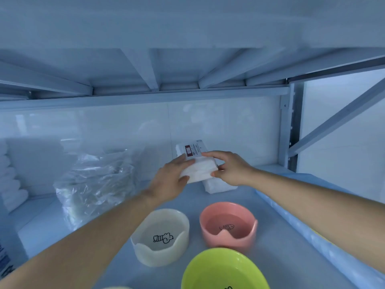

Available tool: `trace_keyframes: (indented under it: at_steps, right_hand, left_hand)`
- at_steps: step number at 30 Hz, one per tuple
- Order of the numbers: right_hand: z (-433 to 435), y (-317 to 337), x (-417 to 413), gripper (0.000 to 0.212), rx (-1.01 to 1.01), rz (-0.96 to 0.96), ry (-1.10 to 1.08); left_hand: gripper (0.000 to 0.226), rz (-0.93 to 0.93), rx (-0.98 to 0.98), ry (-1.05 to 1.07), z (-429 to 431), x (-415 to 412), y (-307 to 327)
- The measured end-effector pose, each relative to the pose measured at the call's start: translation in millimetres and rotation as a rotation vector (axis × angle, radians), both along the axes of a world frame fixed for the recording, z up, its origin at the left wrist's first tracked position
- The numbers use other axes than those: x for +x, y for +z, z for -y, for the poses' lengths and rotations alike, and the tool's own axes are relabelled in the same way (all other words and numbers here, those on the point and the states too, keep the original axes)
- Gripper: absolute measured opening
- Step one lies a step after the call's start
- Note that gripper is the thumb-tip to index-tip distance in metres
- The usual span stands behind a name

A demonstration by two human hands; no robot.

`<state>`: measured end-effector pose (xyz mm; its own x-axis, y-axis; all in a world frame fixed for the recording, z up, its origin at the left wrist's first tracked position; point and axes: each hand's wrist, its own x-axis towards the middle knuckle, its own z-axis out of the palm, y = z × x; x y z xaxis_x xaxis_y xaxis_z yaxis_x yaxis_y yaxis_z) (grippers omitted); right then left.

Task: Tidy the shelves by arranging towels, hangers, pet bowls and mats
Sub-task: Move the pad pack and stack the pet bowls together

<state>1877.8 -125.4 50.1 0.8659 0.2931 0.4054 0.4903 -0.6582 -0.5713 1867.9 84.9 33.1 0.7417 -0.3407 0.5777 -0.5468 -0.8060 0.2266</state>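
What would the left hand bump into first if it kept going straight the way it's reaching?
The left hand already grips the white towel pack. Pushing on, it would probably meet the labelled pack standing behind, then the back wall; depth is uncertain.

- I see a dark-red band w/ white lettering on the label of the towel pack point(192, 152); too blurred to read.
- Bowls carry drawings only, no text.
- Blue print at far-left edge: illegible.
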Motion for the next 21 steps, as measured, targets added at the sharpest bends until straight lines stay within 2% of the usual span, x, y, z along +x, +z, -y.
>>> trace_keyframes:
  at_steps: [6,12,17,21]
  right_hand:
    - [49.1,7.2,0.3,0.061,-0.011,0.008,-0.058]
    - [75.8,-14.0,18.7,0.061,-0.083,-0.077,-0.079]
    - [73.6,-20.2,35.7,0.061,-0.080,-0.089,-0.095]
    - [63.4,-22.3,40.4,0.065,-0.282,-0.012,-0.126]
  left_hand:
    - [0.065,-0.077,0.018,-0.097,48.1,11.6,7.8]
    - [0.059,-0.092,0.124,-0.118,77.3,29.0,-12.8]
    - [0.058,-0.081,0.167,-0.044,79.5,42.2,-15.3]
    - [0.061,-0.088,0.319,0.044,72.2,42.9,-11.1]
